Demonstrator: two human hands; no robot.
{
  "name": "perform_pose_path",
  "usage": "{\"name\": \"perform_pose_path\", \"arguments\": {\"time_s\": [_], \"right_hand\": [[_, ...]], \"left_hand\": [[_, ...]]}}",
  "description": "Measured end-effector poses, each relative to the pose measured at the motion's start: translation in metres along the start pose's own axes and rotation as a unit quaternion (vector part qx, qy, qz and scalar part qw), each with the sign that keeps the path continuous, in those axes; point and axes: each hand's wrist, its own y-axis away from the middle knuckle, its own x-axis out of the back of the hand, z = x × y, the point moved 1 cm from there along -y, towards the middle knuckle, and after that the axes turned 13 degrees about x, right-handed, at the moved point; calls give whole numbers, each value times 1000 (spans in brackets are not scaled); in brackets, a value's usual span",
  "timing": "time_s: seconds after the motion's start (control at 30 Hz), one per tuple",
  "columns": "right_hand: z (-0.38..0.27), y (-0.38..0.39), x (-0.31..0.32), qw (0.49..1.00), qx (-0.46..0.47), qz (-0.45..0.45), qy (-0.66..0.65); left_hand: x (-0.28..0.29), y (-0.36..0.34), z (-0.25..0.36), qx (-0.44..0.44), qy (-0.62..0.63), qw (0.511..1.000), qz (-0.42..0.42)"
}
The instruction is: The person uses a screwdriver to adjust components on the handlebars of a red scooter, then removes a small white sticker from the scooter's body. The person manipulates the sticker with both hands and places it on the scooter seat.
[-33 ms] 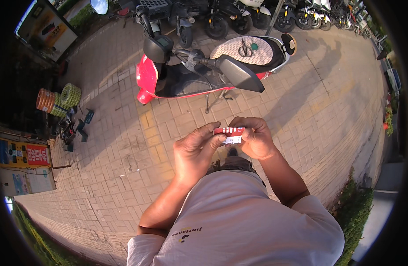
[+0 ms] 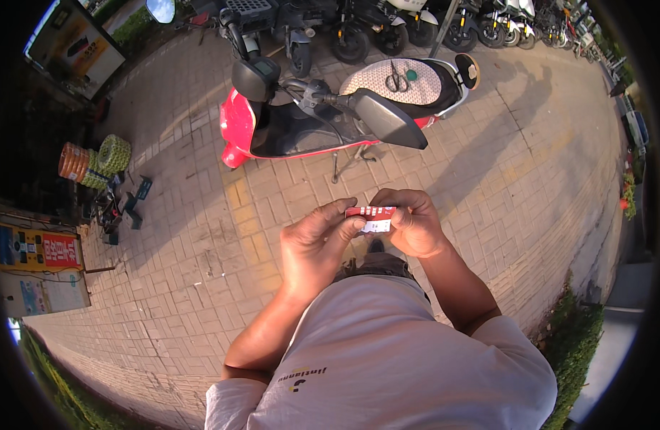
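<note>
Between my hands is a small red and white packet (image 2: 371, 218), held in front of my waist. My left hand (image 2: 315, 240) pinches its left end with thumb and forefinger. At its right end, my right hand (image 2: 414, 223) grips with the thumb over the face and the fingers curled behind. Part of the packet is covered by my fingers. Beyond my hands stands a red electric scooter (image 2: 238, 127) with black mirrors. On its patterned seat (image 2: 366, 77) lie black-handled scissors (image 2: 396, 80) and a small round green thing (image 2: 411, 74).
Rolls of green-yellow and orange coil (image 2: 115, 154) stand at the left, near dark green metal pieces (image 2: 138, 201). A yellow and red sign (image 2: 39, 248) is at the left edge. Parked scooters (image 2: 351, 43) line the back. A hedge (image 2: 573, 351) borders the paving at the right.
</note>
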Motion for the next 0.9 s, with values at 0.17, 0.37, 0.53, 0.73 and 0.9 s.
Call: {"name": "perform_pose_path", "arguments": {"time_s": [0.17,0.37,0.53,0.73,0.9], "right_hand": [[-6,-1,-3,995,33,-10,96],[-15,0,-7,944,113,-32,308],[-22,-1,-11,911,158,-47,377],[-23,0,-14,903,182,-63,384],[-24,-1,-16,898,194,-72,388]], "left_hand": [[2,-3,5,-6,14,999,-29],[1,-5,10,18,9,999,-32],[0,-6,6,30,34,997,-57],[0,-4,9,25,47,995,-80],[1,-3,15,9,31,996,-85]]}}
